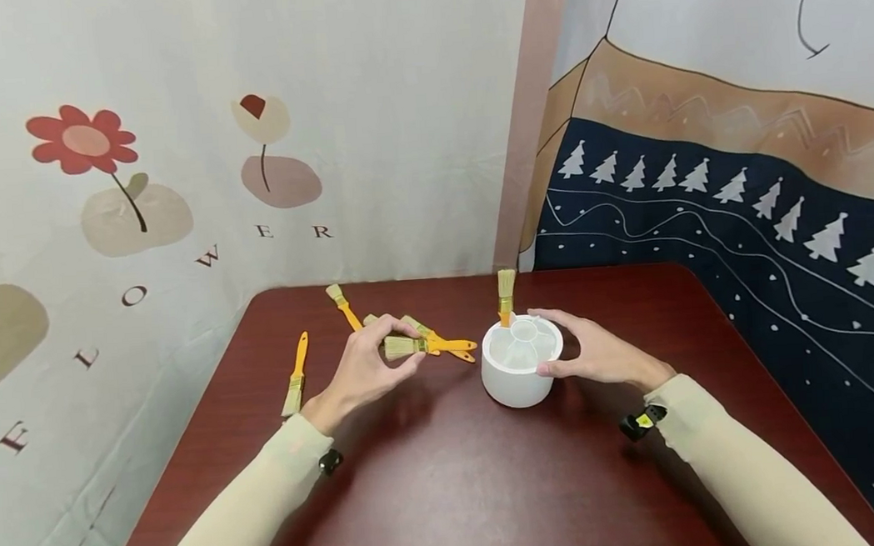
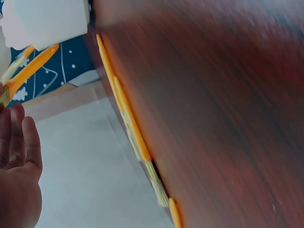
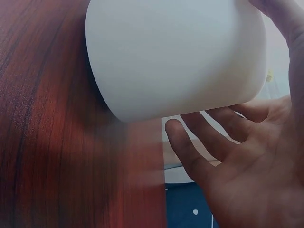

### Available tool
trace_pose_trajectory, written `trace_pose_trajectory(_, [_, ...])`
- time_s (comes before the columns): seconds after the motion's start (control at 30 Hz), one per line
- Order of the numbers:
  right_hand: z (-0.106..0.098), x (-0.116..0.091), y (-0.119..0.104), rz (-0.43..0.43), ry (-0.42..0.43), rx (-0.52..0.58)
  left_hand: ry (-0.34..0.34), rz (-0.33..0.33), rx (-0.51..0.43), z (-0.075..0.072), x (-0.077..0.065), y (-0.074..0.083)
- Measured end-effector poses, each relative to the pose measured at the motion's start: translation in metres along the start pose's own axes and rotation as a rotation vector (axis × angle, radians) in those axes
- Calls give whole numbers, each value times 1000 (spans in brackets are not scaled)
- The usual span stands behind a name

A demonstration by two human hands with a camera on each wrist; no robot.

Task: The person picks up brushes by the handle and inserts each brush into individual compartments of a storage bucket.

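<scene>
In the head view, the left hand [image 1: 363, 365] pinches a flat paintbrush with pale bristles and a yellow handle [image 1: 406, 347] between thumb and fingers near its metal band, the handle pointing towards a round white container with an inner divider [image 1: 519, 386]. The right hand [image 1: 600, 351] grips that container, thumb on the near side and fingers at the far side, on the glossy reddish-brown table [image 1: 480, 487]. One brush with upright bristles [image 1: 507, 292] stands inside, handle down; a separate brush [image 1: 297, 373] lies left of the left hand, and more brushes [image 1: 345, 306] lie beyond it, partly hidden. In the left wrist view, the held brush's handle slants towards the container, above the table. In the right wrist view, the right fingers reach along the container's smooth wall; their tips are partly hidden.
</scene>
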State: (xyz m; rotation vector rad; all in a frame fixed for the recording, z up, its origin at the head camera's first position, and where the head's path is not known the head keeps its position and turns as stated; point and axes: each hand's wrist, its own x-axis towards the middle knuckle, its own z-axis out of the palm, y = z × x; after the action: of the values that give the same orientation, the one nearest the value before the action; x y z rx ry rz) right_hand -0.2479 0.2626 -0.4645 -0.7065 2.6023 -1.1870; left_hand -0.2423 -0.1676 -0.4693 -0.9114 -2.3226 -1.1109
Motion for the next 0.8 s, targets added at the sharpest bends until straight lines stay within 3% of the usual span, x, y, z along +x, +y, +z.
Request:
trace_pose_trajectory(0.17, [0,-2,-2,6,11,-6,47,27,-63,5,1,9])
trace_pose_trajectory(0.8, [5,-5,-8,7,49,-43,216,-38,-163,16,1,50])
